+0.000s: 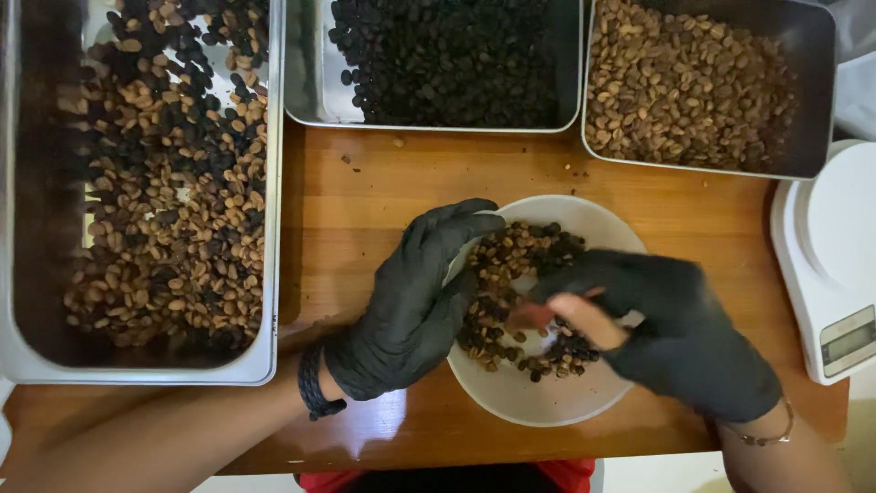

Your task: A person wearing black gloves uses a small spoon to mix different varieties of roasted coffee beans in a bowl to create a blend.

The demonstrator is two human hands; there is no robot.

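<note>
A white bowl [547, 397] sits on the wooden table [365, 201] and holds mixed light and dark coffee beans [511, 265]. My left hand [415, 301], in a black glove, cups the bowl's left rim. My right hand [657, 319] wears a torn black glove with a bare fingertip showing. It reaches into the bowl from the right, fingers among the beans. Whether it pinches a bean I cannot tell.
A large steel tray [265, 365] of mixed beans lies at the left. A steel tray [306, 82] of dark beans stands at the back middle, and another steel tray [812, 110] of light brown beans at the back right. A white kitchen scale [830, 246] stands at the right edge.
</note>
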